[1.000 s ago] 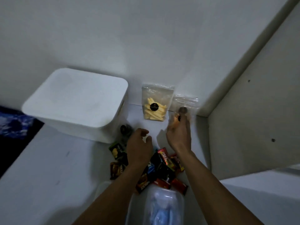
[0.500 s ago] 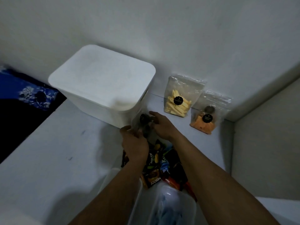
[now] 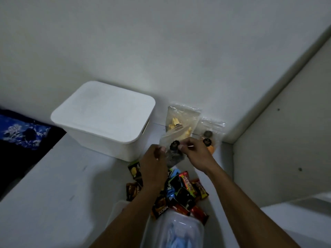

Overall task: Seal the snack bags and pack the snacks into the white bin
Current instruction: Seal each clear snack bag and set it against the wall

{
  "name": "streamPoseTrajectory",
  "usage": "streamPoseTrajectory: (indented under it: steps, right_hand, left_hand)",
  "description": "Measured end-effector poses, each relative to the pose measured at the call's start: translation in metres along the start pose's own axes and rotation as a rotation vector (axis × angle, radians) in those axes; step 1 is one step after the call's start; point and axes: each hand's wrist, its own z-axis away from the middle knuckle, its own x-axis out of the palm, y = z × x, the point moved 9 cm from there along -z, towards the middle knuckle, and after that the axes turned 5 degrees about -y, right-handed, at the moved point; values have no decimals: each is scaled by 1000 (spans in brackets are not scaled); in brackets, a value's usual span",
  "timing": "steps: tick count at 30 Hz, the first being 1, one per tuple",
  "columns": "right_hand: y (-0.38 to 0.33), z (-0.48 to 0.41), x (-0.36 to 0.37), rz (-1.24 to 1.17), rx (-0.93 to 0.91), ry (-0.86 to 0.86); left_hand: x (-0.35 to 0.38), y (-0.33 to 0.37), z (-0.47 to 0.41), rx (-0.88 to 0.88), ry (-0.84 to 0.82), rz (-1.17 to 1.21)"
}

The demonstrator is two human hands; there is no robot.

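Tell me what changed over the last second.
The right hand let go of the orange-snack bag by the wall; both hands took up a clear bag of dark snacks, the left hand gripping its other side. The white bin stays lidded, the yellow-snack bag standing.

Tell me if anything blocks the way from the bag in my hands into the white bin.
Yes. The lid sits shut on the white bin, covering its whole opening. Both hands, left and right, hold the bag just right of the bin, with nothing else visible between them.
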Motion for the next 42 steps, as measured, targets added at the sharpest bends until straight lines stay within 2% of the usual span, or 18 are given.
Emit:
streamPoseTrajectory:
  steps: [4, 11, 15, 18, 22, 27, 31, 34, 42]
  right_hand:
    - [-37, 30, -36, -28, -15, 93]
    - [-128, 83, -66, -106, -83, 200]
    - [-180, 108, -64, -124, -123, 198]
    - [-223, 125, -59, -122, -170, 186]
    - [-287, 148, -74, -161, -292, 302]
    - [-354, 173, -88, -153, -424, 443]
    - [-387, 185, -82, -139, -455, 431]
    - [-408, 194, -79, -168, -496, 422]
    - [-447, 218, -82, -176, -589, 493]
  left_hand:
    - [-9, 48, -7, 78, -84, 84]
    - [-46, 126, -23, 140, -376, 282]
    - [-90, 182, -19, 250, -453, 396]
    - [-117, 210, -21, 269, -509, 465]
    - [-143, 248, -17, 330, -606, 444]
    - [-177, 300, -8, 422, -650, 537]
    - [-205, 332, -10, 462, -630, 628]
    - [-219, 345, -9, 460, -681, 686]
    - [-238, 367, -1, 507, -732, 729]
